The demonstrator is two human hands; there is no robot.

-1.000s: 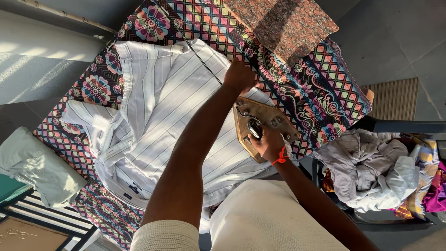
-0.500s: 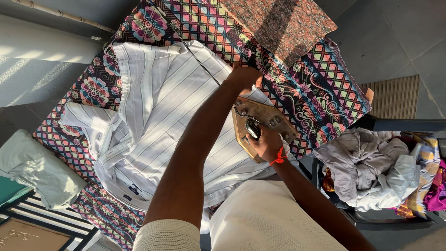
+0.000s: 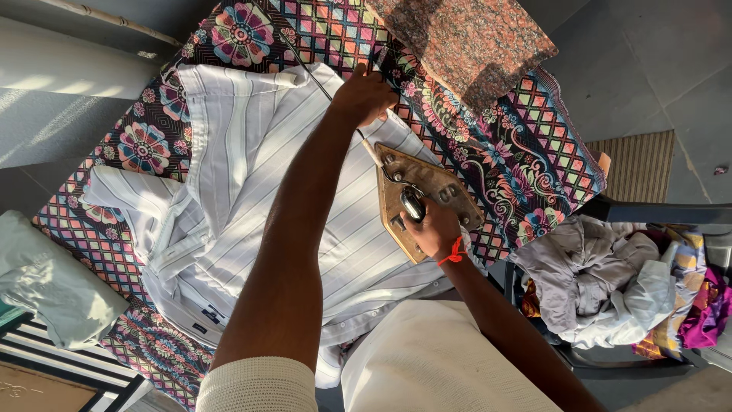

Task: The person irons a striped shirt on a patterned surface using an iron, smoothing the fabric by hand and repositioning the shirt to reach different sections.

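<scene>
A heavy brass-coloured iron (image 3: 419,200) rests on a white striped shirt (image 3: 252,191) spread over a table covered in a bright patterned cloth (image 3: 526,152). The right hand (image 3: 435,230) grips the iron's handle; the left hand (image 3: 364,98) presses flat on the shirt's far edge. A heap of clothes (image 3: 610,282) fills a chair nearby.

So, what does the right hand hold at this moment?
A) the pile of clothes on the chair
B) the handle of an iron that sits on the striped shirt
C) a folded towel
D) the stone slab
B: the right hand grips the handle on top of the iron, which rests on the striped shirt, while the left hand presses the shirt further up.
</scene>
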